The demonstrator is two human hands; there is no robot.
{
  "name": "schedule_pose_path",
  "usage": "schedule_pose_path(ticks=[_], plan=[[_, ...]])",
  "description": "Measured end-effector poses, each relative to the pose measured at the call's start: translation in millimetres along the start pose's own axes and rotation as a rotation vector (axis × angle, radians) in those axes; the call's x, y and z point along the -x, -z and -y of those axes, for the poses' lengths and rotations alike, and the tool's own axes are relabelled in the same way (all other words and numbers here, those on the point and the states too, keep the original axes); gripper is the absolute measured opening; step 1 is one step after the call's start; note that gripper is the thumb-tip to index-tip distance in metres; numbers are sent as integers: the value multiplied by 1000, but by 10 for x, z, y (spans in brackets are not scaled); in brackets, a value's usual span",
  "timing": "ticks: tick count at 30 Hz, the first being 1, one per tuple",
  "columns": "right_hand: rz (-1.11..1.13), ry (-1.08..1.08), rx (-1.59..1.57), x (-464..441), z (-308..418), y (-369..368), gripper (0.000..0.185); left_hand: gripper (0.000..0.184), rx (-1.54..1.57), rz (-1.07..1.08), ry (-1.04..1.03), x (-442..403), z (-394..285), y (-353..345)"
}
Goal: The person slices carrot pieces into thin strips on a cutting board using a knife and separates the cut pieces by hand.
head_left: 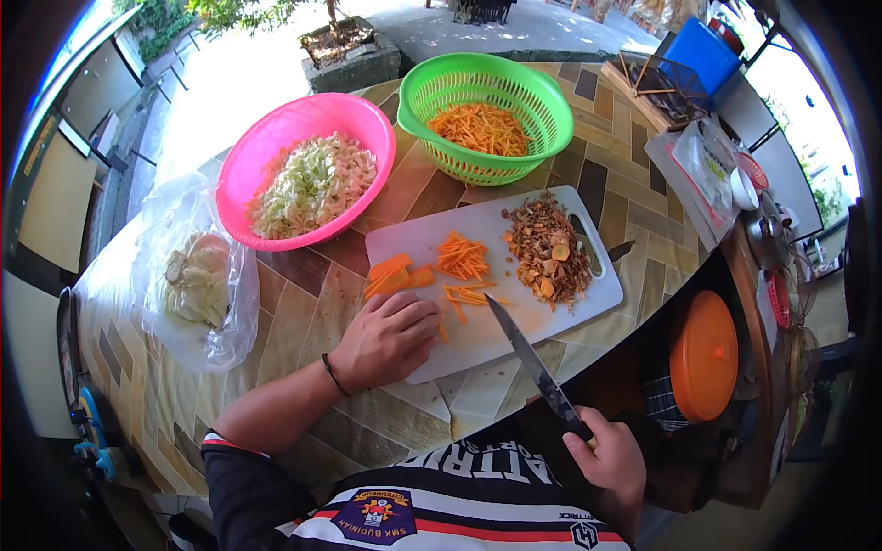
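A white cutting board (pixel 551 326) lies on the patterned table. My left hand (pixel 388 340) rests on its left edge, fingers curled and pressed together beside carrot pieces (pixel 390 274); what lies under the fingers is hidden. My right hand (pixel 606 455) grips the handle of a knife (pixel 535 360), whose tip is over the board near some carrot strips (pixel 467 295). A small heap of carrot sticks (pixel 462 256) sits at the board's middle. Brown chopped bits with carrot slices (pixel 548 250) are piled at its right end.
Behind the board stand a pink basin (pixel 384 138) of shredded cabbage and a green colander (pixel 432 73) of shredded carrot. A plastic bag (pixel 234 317) with cabbage lies left. At right are an orange lid (pixel 706 358), a wooden tray (pixel 643 99) and a blue container (pixel 703 55).
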State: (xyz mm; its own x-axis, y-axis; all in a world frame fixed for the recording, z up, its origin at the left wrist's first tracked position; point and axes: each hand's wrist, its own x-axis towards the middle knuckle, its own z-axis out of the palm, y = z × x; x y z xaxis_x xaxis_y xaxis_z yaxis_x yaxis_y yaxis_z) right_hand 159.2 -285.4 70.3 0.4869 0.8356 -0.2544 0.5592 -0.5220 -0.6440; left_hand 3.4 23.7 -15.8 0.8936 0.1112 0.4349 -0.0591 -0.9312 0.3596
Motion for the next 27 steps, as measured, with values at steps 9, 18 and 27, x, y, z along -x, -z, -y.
schedule_pose_path(ticks=[9,18,27], plan=[[58,82,-43,-18,-135,-254,29,28,-31,19,34,-19,-66,-10],[27,11,-67,23,-130,-188,30,19,68,-9,60,-16,-25,-95],[160,-28,-52,-12,-107,-75,29,12,136,-22,82,-74,49,-164]])
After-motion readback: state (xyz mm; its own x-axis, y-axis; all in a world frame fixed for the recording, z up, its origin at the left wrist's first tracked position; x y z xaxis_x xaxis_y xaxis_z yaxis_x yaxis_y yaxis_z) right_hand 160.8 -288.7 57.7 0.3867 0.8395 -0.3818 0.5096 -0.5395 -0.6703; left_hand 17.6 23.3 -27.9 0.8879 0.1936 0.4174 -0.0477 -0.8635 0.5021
